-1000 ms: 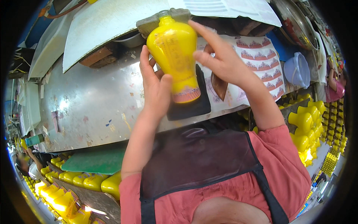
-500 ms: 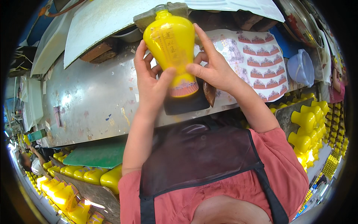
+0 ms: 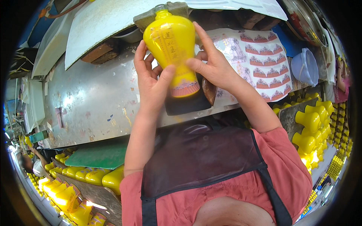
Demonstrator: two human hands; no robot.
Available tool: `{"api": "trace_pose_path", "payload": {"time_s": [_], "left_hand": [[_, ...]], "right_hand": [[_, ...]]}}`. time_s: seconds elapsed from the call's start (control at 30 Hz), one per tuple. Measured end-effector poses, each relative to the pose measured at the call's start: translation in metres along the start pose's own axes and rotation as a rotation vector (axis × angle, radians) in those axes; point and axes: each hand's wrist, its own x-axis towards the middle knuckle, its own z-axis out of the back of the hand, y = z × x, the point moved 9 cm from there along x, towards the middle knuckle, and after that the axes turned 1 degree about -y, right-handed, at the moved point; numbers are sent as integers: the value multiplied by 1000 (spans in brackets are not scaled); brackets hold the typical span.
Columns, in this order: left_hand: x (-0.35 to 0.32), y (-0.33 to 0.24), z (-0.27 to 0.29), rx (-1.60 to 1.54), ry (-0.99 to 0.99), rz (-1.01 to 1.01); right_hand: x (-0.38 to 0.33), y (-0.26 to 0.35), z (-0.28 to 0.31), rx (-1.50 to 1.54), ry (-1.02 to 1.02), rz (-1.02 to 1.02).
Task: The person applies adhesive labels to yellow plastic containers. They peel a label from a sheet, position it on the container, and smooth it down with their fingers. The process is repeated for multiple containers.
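A glossy yellow bottle [image 3: 169, 37] with a narrow clear neck lies on its side, its neck pointing away from me. Dark lettering runs along its middle, and a pink-and-purple patterned decal band [image 3: 185, 89] wraps its lower end. My left hand [image 3: 154, 77] closes on the left flank, thumb laid over the lower body. From the right, my right hand [image 3: 215, 66] grips it too, forefinger along the shoulder and thumb on the front. The neck end rests at a grey pad [image 3: 144, 19]; a black support [image 3: 188, 104] sits below the base.
A metal worktop [image 3: 86, 100] with paper scraps lies under everything. To the right are a sheet of decals [image 3: 266, 62] and a pale blue bucket [image 3: 304, 69]. A white board [image 3: 102, 35] stands over the far side. Yellow bottles [image 3: 313, 126] fill racks on both sides.
The bottle and both hands have shifted very slightly left. My right thumb has moved a little left across the bottle's front. Both hands keep their grip.
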Motion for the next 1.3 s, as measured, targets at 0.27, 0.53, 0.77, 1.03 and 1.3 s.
{"api": "trace_pose_path", "payload": {"time_s": [0.27,0.53,0.77,1.03,1.3], "left_hand": [[-4,4,6,-40,8,24],[-11,5,-1,-50,77,-16],[-12,5,-1,-76,52,15],[-14,8,9,-178,40,70],[-15,4,4,-135,17,28]], "right_hand": [[2,-5,13,129,115,-161],[-17,-14,-1,168,92,-192],[-14,-10,0,191,95,-237],[-13,-3,-6,136,44,-169],[-14,-5,-7,61,57,-242]]}}
